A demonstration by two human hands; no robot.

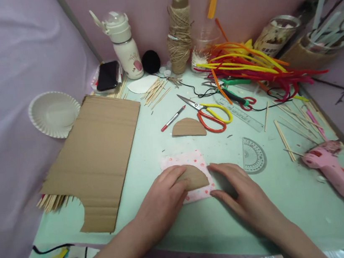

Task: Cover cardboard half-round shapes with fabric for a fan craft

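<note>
A brown cardboard half-circle (pixel 195 177) lies on a small piece of pink patterned cloth (pixel 208 190) near the table's front. My left hand (pixel 167 191) holds the cardboard down from the left, its fingers curled over the piece and hiding its left end. At the cloth's right edge is my right hand (pixel 238 183), with thumb and fingers apart; the fingertips are at the cloth's edge and nothing shows between them. Just beyond the cloth lies a second cardboard half-circle (pixel 188 127), beside scissors (pixel 210 115) with red and yellow handles and a pen (pixel 173 118).
A large cardboard sheet (pixel 102 151) covers the left side, by a paper plate (pixel 54 115). To the right are a protractor (pixel 254 155) and a pink glue gun (pixel 331 171). Behind stand a bottle (pixel 126 52), a twine spool (pixel 179 35) and colourful pipe cleaners (pixel 245 62).
</note>
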